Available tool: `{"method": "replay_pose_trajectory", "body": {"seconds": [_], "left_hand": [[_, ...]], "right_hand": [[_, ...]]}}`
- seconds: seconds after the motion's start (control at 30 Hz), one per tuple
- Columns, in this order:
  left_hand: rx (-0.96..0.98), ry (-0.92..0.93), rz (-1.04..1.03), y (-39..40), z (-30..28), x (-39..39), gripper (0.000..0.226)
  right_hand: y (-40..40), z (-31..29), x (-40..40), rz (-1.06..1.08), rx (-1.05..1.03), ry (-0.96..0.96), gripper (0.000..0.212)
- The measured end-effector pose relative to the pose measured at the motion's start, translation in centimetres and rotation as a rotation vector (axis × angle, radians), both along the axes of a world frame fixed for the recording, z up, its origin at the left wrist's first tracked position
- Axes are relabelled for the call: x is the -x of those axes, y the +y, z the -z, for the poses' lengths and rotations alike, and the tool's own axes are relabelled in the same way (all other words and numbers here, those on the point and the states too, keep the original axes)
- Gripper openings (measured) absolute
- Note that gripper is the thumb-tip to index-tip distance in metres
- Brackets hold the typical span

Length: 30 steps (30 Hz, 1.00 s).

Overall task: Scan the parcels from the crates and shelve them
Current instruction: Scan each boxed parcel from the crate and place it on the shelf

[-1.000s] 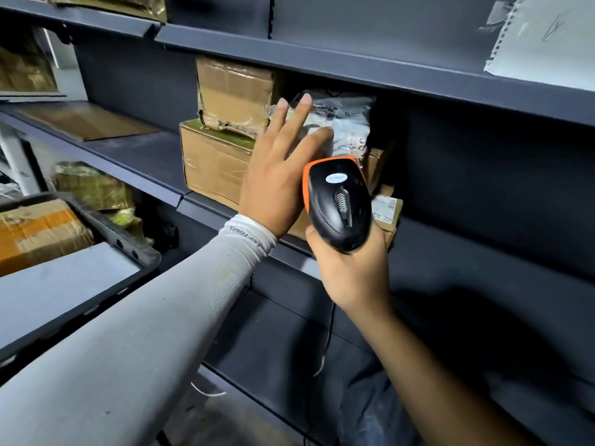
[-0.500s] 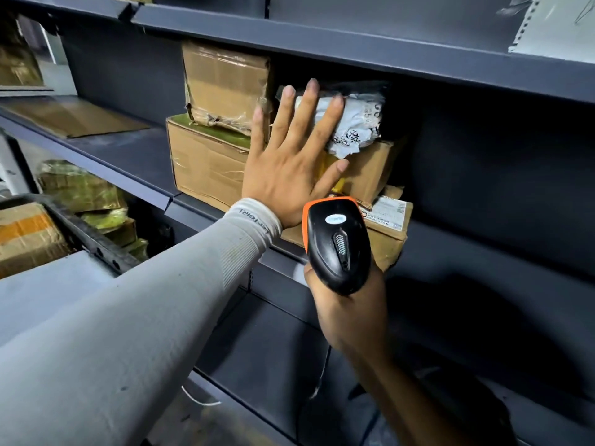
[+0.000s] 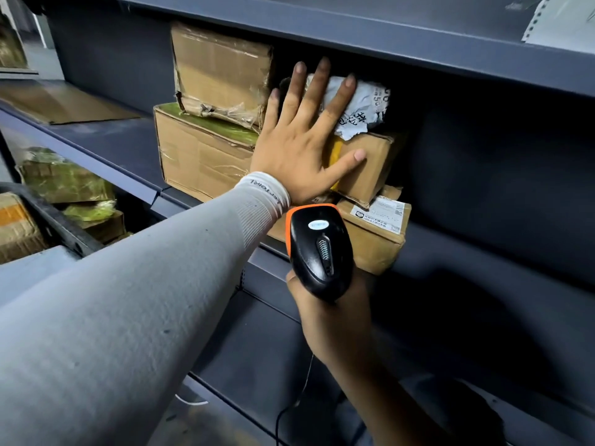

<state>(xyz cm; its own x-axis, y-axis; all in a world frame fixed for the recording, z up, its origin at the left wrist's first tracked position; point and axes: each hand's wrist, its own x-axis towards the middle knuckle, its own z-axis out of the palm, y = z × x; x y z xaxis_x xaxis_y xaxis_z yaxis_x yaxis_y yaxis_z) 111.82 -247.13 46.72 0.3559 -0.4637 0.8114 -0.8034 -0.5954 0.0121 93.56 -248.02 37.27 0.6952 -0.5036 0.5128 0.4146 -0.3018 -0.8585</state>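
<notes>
My left hand (image 3: 302, 140) lies flat with fingers spread against a white plastic mailer (image 3: 363, 106) and the small brown box (image 3: 367, 165) beneath it on the dark shelf (image 3: 128, 146). A labelled brown box (image 3: 380, 233) sits below those at the shelf edge. To the left, a taped carton (image 3: 219, 69) rests on a larger carton (image 3: 199, 156). My right hand (image 3: 335, 320) grips a black and orange barcode scanner (image 3: 318, 249), held just below the labelled box, its cord hanging down.
An upper shelf (image 3: 354, 30) overhangs the parcels, with a perforated paper sheet (image 3: 566, 24) at top right. At left, a dark crate rim (image 3: 54, 220) holds brown parcels (image 3: 16, 226); green-wrapped parcels (image 3: 64, 178) sit behind. Flat cardboard (image 3: 64, 104) lies on the shelf's left part.
My left hand has spread flat and pressed the mailer and small box further back on the shelf. The scanner hand has dropped lower, below the labelled box.
</notes>
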Motion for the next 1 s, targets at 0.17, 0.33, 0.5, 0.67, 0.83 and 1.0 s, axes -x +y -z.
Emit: {"method": "replay_pose_trajectory", "body": {"seconds": [0.17, 0.33, 0.5, 0.67, 0.83, 1.0], "left_hand": [[-0.049, 0.016, -0.005, 0.4, 0.1, 0.0, 0.089], [-0.036, 0.032, -0.012, 1.6, 0.9, 1.0, 0.085], [-0.07, 0.103, -0.053, 6.1, 4.3, 2.3, 0.079], [-0.227, 0.241, -0.161, 13.0, 8.5, 4.6, 0.074], [-0.291, 0.333, -0.297, 19.1, 11.4, 6.3, 0.073], [-0.27, 0.42, -0.435, 25.2, 13.4, 7.8, 0.069]], "right_hand": [[0.4, -0.2, 0.5, -0.035, -0.005, -0.004, 0.035], [0.8, 0.8, 0.5, 0.045, -0.003, 0.027, 0.025], [2.0, 0.9, 0.0, 0.084, 0.055, 0.04, 0.037], [3.7, 1.4, -0.6, 0.066, 0.151, 0.066, 0.037], [6.2, 2.3, -1.3, -0.005, 0.131, 0.144, 0.037], [10.2, 4.2, -2.7, -0.096, 0.09, 0.253, 0.02]]}}
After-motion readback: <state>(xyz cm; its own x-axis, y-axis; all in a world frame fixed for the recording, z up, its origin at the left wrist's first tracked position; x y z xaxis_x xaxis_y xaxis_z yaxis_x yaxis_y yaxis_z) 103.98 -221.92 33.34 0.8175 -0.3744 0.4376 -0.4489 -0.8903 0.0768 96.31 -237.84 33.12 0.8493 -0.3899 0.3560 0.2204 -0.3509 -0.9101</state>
